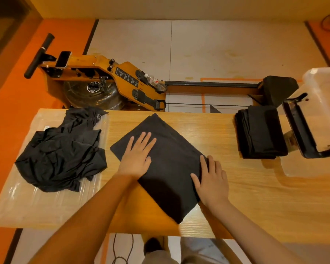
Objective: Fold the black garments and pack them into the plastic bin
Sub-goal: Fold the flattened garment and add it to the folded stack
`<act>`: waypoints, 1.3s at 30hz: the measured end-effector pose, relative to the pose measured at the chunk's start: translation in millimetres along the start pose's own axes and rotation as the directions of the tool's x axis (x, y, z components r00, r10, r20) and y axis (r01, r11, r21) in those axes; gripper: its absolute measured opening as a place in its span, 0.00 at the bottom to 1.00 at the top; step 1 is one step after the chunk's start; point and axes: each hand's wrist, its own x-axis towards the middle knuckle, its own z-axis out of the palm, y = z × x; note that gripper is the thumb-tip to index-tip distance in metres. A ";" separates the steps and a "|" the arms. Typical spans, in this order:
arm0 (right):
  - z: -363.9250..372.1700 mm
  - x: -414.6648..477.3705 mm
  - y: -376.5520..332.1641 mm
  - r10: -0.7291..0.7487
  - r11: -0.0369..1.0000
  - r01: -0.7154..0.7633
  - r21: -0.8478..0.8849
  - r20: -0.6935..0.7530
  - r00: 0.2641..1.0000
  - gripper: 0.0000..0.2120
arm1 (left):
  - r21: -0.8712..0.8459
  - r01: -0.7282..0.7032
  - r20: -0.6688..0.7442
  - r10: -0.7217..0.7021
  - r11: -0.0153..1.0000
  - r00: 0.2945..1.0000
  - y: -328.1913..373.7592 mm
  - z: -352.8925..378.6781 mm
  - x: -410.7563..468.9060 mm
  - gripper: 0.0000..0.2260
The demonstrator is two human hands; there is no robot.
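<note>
A folded black garment (168, 164) lies flat as a tilted rectangle in the middle of the wooden table (255, 197). My left hand (137, 155) rests flat on its left part, fingers straight. My right hand (211, 180) presses flat on its right edge. A heap of unfolded black garments (63, 151) lies at the left on a clear plastic sheet. A stack of folded black garments (259, 132) sits at the right. The clear plastic bin (324, 103) stands at the table's far right end, with a black clip handle (303, 130) on its near side.
A wooden rowing machine (103, 80) with a water tank stands on the floor behind the table, its rail running right to a black seat (278, 88). A plastic bottle (154, 81) lies on it. A cable (122, 252) trails on the floor below the table's near edge.
</note>
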 end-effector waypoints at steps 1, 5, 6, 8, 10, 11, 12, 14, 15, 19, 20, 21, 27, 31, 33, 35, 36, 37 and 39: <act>2.5 -10.3 0.5 0.003 1.000 -0.003 -0.001 -0.037 0.999 0.35 | 0.023 0.001 -0.073 0.001 1.000 0.997 -1.3 -4.9 1.3 0.28; 11.8 -12.0 -2.4 -0.307 0.951 0.309 -0.010 -0.152 0.940 0.28 | -0.101 0.118 -0.194 -0.136 0.988 0.972 55.8 12.2 -30.8 0.27; 12.9 -6.6 -4.7 -0.417 0.909 0.415 -0.043 -0.138 0.898 0.27 | -0.161 0.156 -0.190 -0.185 0.975 0.964 73.3 22.3 -42.8 0.28; 16.3 3.6 -5.3 -0.534 0.844 0.526 -0.102 -0.071 0.843 0.25 | -0.263 0.217 -0.134 -0.258 0.940 0.957 94.8 35.1 -62.4 0.29; 20.2 3.9 -3.0 -0.509 0.858 0.503 -0.106 -0.034 0.860 0.25 | -0.227 0.189 -0.109 -0.218 0.955 0.970 93.6 44.8 -71.5 0.30; 23.0 -2.4 -2.8 -0.465 0.883 0.461 -0.089 -0.036 0.884 0.25 | -0.173 0.131 -0.119 -0.153 0.976 0.981 86.5 48.5 -71.7 0.30; 25.6 -11.2 -4.3 -0.413 0.910 0.411 -0.059 -0.040 0.910 0.26 | -0.131 0.058 -0.113 -0.073 0.990 0.991 77.2 48.7 -68.4 0.30; 32.9 -34.1 -9.1 -0.327 0.945 0.328 -0.002 -0.078 0.942 0.27 | -0.067 -0.070 -0.091 0.063 0.995 0.994 59.5 42.3 -59.7 0.30; 36.3 -46.1 -10.6 -0.313 0.949 0.316 0.015 -0.095 0.945 0.29 | -0.057 -0.100 -0.080 0.095 0.993 0.992 55.4 37.5 -59.6 0.30; 41.1 -74.4 1.3 -0.516 0.856 0.516 -0.025 -0.088 0.852 0.33 | -0.183 -0.195 -0.161 0.167 0.964 0.973 67.7 30.7 -100.5 0.29; 41.6 -76.8 5.2 -0.559 0.829 0.559 -0.027 -0.070 0.826 0.35 | -0.228 -0.242 -0.185 0.202 0.943 0.962 71.5 35.7 -115.5 0.29; 42.3 -78.4 8.5 -0.585 0.811 0.584 -0.030 -0.046 0.810 0.37 | -0.265 -0.277 -0.190 0.231 0.924 0.954 73.6 40.9 -128.7 0.31; 43.1 -91.3 17.5 -0.608 0.792 0.610 -0.018 0.063 0.791 0.43 | -0.110 -0.363 -0.109 0.352 0.925 0.930 61.2 60.2 -162.0 0.28; 53.7 -106.7 15.6 -0.595 0.802 0.594 -0.054 0.006 0.804 0.45 | -0.040 -0.384 -0.096 0.379 0.923 0.921 62.4 70.1 -167.9 0.39; 56.3 -115.6 17.4 -0.604 0.796 0.602 -0.063 -0.037 0.796 0.46 | -0.047 -0.384 0.025 0.385 0.922 0.923 65.9 65.1 -175.2 0.50; 58.9 -125.3 22.7 -0.633 0.774 0.630 -0.062 -0.042 0.773 0.48 | -0.067 -0.403 0.008 0.405 0.913 0.914 64.9 63.6 -186.5 0.50; 59.9 -129.7 26.7 -0.643 0.766 0.642 -0.040 -0.041 0.765 0.48 | -0.094 -0.401 -0.013 0.402 0.911 0.916 62.9 63.3 -192.6 0.49; 60.4 -133.7 30.9 -0.643 0.765 0.644 -0.004 -0.049 0.764 0.48 | -0.132 -0.390 -0.023 0.391 0.911 0.920 60.8 59.6 -198.1 0.47; 59.2 -140.5 39.5 -0.612 0.783 0.615 0.094 -0.056 0.789 0.45 | -0.226 -0.400 -0.073 0.394 0.888 0.916 56.4 50.2 -205.5 0.38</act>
